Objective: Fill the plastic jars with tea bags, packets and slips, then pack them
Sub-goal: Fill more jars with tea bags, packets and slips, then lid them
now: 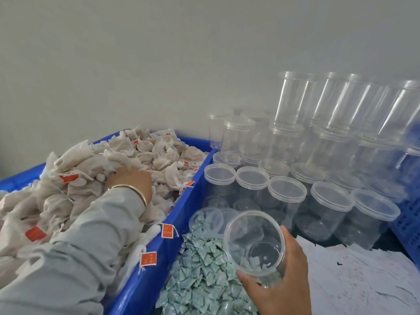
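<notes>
A blue crate (181,214) on the left is heaped with white tea bags (75,192) carrying red tags. My left hand (130,178), in a grey sleeve with a gold bangle, is pushed into the heap, its fingers buried among the bags. My right hand (279,285) holds an open, empty clear plastic jar (254,244), tilted with its mouth toward me, above a pile of small green-and-white packets (200,276). White paper slips (354,276) lie to the right of that hand.
Lidded clear jars (286,194) stand in rows behind the packets, with more stacked higher at the back right (336,103). A loose lid (205,220) rests on the packets. Another blue crate's wall (409,214) is at the right edge. A grey wall rises behind.
</notes>
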